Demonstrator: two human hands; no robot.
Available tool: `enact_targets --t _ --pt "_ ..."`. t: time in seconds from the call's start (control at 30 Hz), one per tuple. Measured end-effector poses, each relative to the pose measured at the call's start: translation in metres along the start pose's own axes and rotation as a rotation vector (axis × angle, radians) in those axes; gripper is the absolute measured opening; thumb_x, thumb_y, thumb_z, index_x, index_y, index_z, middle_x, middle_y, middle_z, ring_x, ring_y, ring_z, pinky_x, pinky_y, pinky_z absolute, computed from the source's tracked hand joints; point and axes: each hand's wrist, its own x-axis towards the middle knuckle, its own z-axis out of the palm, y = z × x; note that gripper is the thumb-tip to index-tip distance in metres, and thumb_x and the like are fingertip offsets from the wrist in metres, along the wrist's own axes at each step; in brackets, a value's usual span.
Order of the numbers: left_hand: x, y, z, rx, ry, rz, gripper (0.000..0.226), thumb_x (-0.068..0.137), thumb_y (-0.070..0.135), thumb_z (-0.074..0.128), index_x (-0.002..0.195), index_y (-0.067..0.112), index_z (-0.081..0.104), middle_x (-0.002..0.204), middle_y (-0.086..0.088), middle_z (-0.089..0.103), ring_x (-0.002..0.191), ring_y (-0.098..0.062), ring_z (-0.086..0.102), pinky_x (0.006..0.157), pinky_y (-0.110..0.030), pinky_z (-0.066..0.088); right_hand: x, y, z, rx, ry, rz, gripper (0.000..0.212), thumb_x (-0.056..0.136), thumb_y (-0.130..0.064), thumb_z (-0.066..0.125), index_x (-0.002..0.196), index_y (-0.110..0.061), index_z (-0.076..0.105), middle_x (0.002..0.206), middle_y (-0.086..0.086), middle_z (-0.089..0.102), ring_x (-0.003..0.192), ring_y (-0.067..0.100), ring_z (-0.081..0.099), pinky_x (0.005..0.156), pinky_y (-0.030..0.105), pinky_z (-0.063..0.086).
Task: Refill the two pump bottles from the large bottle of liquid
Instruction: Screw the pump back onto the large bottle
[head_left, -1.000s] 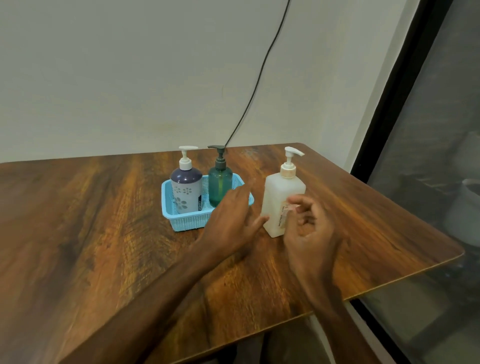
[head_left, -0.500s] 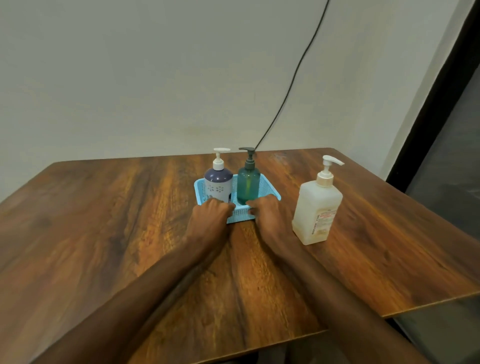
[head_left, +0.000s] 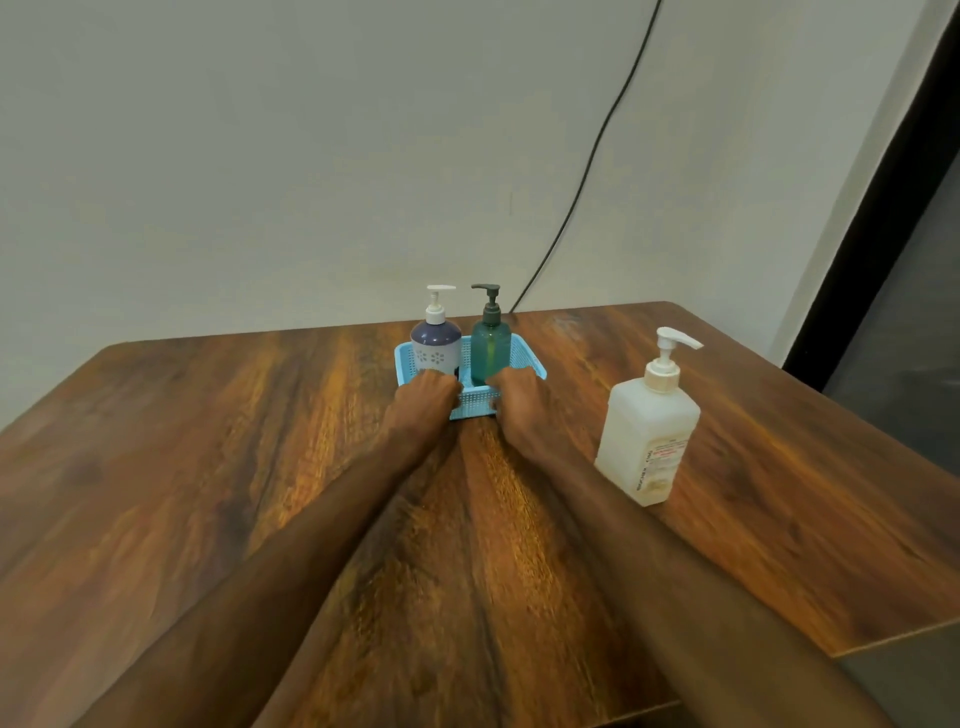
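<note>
- Your left hand (head_left: 426, 397) and right hand (head_left: 519, 402) curl their fingers over the near rim of the blue basket (head_left: 475, 406), towards the far edge of the desk (head_left: 208, 467).
- Inside it, upright: a purple-white pump bottle (head_left: 435, 349) and a translucent green pump bottle (head_left: 490, 354).
- The milky large bottle (head_left: 647, 441) stands apart, towards the right edge.

Before you, the basket (head_left: 475, 408) is light blue with a fine lattice of holes. The purple bottle (head_left: 435, 338) turns white lower down, printed with small flowers, under a white pump. The green bottle (head_left: 490, 351) is see-through, its pump dark green. The large bottle (head_left: 647, 436) is milky white with a red-printed label. The table (head_left: 208, 441) shows brown wood grain, streaked orange.
</note>
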Motion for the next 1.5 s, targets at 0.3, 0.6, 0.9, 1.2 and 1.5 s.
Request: enact_targets --t 0.3,0.6,0.9,1.2,1.5 --pt "-0.052 0.079 0.002 -0.266 0.161 0.134 0.047 0.099 0.028 0.073 0.14 0.008 0.06 0.147 -0.012 0.056 0.135 -0.026 0.052 0.109 -0.041 0.047 -0.127 0.006 -0.092 0.214 0.39 -0.07 0.033 0.096 -0.035 0.06 0.121 -0.014 0.068 0.119 0.001 0.069 0.106 0.01 0.064 0.099 0.026 0.052" --pt "-0.058 0.161 0.005 -0.535 0.058 0.095 0.014 0.099 0.02 0.072 0.113 0.02 0.067 0.111 0.0 0.072 0.099 -0.017 0.07 0.073 -0.019 0.052 -0.167 0.08 -0.113 0.334 0.539 0.305 0.094 0.062 -0.047 0.09 0.137 -0.03 0.035 0.138 -0.005 0.046 0.125 0.016 0.049 0.097 0.033 0.05" --pt "-0.014 0.162 -0.002 -0.465 -0.019 0.126 0.02 0.103 0.013 0.064 0.084 0.019 0.063 0.087 0.002 0.068 0.076 -0.012 0.062 0.067 -0.022 0.053 -0.108 0.13 -0.082 0.517 -0.016 0.4 0.105 0.076 -0.06 0.075 0.155 -0.034 0.012 0.162 -0.007 0.027 0.147 0.016 0.031 0.122 0.045 0.024" --pt "0.092 0.195 0.021 -0.236 -0.334 0.209 0.04 0.104 0.028 0.061 0.142 0.018 0.055 0.14 -0.007 0.06 0.12 -0.021 0.059 0.107 -0.038 0.049 0.034 0.183 -0.143 0.389 0.372 0.306 0.078 0.058 -0.04 0.09 0.122 -0.026 0.048 0.118 -0.007 0.064 0.102 0.013 0.062 0.082 0.032 0.056" --pt "0.184 0.213 0.064 -0.277 -0.388 0.213 0.044 0.102 0.037 0.065 0.139 0.013 0.055 0.141 -0.011 0.056 0.129 -0.027 0.054 0.112 -0.044 0.047 0.181 0.279 -0.131 0.306 0.412 0.413 0.078 0.065 -0.03 0.089 0.129 -0.016 0.045 0.129 0.006 0.057 0.122 0.028 0.054 0.098 0.048 0.053"
